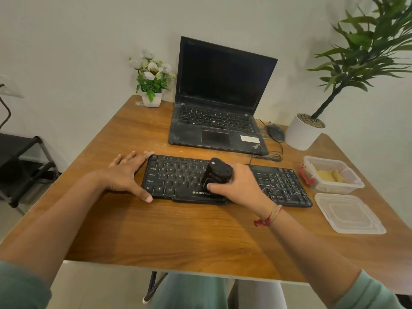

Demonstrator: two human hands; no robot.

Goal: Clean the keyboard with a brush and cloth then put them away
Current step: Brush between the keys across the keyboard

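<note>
A black keyboard (178, 175) lies across the wooden table (178, 230) in front of me. My right hand (243, 186) grips a black brush (217, 172) and holds it down on the middle of the keyboard, near the space bar. My left hand (127, 172) lies flat with spread fingers on the table against the keyboard's left end, thumb at its front corner. A yellow cloth (330, 176) sits inside an open clear plastic box (334, 188) at the right.
An open black laptop (218, 121) stands behind the keyboard, a mouse (275, 133) and cable to its right. The box's lid (350, 214) lies near the right edge. A flower pot (151, 99) and a white planter (301, 132) stand at the back.
</note>
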